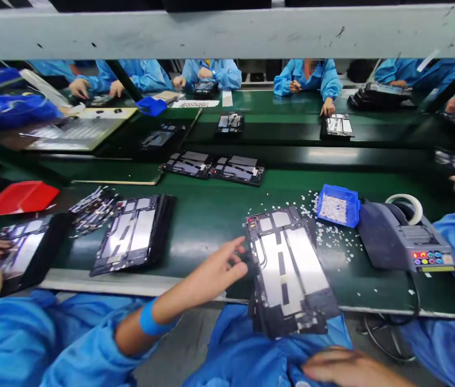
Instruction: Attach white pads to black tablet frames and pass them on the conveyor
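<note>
My left hand (221,267), with a blue band at its wrist, hovers beside a stack of opened tablets. Its fingers are apart and hold nothing. The top tablet (288,263) lies face up with silver battery panels and dark circuit parts showing, and its lower end juts past the table edge over my lap. My left fingertips are close to its left edge; whether they touch, I cannot tell. My right hand (342,366) is low at the bottom edge, below the stack and in front of my blue clothes. It is blurred and its fingers are hard to make out.
Small white pieces lie scattered around a blue tray (337,205) beside a grey tape dispenser (407,234). To the left are another tablet stack (130,231), a pile of small strips (94,209) and a red bin (21,198). Co-workers sit at both sides and across the conveyor.
</note>
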A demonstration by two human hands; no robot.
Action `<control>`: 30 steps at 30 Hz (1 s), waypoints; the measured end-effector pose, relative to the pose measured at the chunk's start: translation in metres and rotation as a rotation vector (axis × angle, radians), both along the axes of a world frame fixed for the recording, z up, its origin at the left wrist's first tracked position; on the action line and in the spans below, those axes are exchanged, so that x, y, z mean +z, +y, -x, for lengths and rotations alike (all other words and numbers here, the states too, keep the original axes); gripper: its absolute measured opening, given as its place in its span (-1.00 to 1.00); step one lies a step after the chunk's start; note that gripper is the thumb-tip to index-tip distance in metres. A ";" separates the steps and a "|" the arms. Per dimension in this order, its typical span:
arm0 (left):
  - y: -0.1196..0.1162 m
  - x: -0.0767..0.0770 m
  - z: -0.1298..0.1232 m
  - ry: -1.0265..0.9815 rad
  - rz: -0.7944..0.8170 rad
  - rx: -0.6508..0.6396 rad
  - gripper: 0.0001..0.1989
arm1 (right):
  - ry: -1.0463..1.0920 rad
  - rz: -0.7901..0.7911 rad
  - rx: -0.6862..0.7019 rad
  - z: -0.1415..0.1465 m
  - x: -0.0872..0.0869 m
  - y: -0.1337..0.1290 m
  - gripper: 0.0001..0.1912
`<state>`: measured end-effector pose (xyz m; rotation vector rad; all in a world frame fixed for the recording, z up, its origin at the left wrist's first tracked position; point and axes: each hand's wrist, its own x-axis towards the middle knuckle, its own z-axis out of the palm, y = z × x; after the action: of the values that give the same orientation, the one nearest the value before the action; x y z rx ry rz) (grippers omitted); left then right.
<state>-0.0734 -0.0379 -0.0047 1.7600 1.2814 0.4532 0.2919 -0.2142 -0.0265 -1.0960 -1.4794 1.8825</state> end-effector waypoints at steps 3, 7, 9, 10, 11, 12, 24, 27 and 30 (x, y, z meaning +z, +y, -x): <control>-0.018 -0.013 -0.031 -0.100 -0.010 -0.010 -0.22 | -0.263 -0.180 -0.092 -0.027 0.008 0.017 -0.68; -0.022 -0.022 -0.045 -0.156 -0.040 0.067 -0.12 | -0.525 -0.272 -0.504 -0.019 0.005 0.041 -0.41; -0.024 -0.021 -0.052 -0.170 -0.032 0.079 -0.13 | -0.486 -0.324 -0.387 -0.009 0.002 0.040 -0.28; -0.026 -0.020 -0.055 -0.173 -0.030 0.072 -0.14 | -0.479 -0.350 -0.292 -0.007 0.001 0.037 -0.25; -0.027 -0.018 -0.057 -0.171 -0.033 0.046 -0.14 | -0.497 -0.377 -0.213 -0.006 0.000 0.033 -0.25; -0.029 -0.016 -0.058 -0.158 -0.039 0.007 -0.14 | -0.538 -0.399 -0.162 -0.008 0.000 0.030 -0.29; 0.054 0.008 -0.066 0.355 -0.794 -0.186 -0.71 | -0.586 -0.717 -0.465 -0.003 0.043 0.106 -0.77; 0.065 0.003 -0.071 0.353 -0.872 -0.204 -0.78 | -0.536 -0.772 -0.413 0.016 0.059 0.134 -0.82; 0.062 -0.004 -0.067 0.207 -0.903 -0.140 -0.79 | -0.522 -0.761 -0.375 0.040 0.064 0.168 -0.79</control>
<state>-0.0063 0.0240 -0.0090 2.6818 1.1522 0.8752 0.2522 -0.0459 0.0375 -1.3771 -1.8614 0.6802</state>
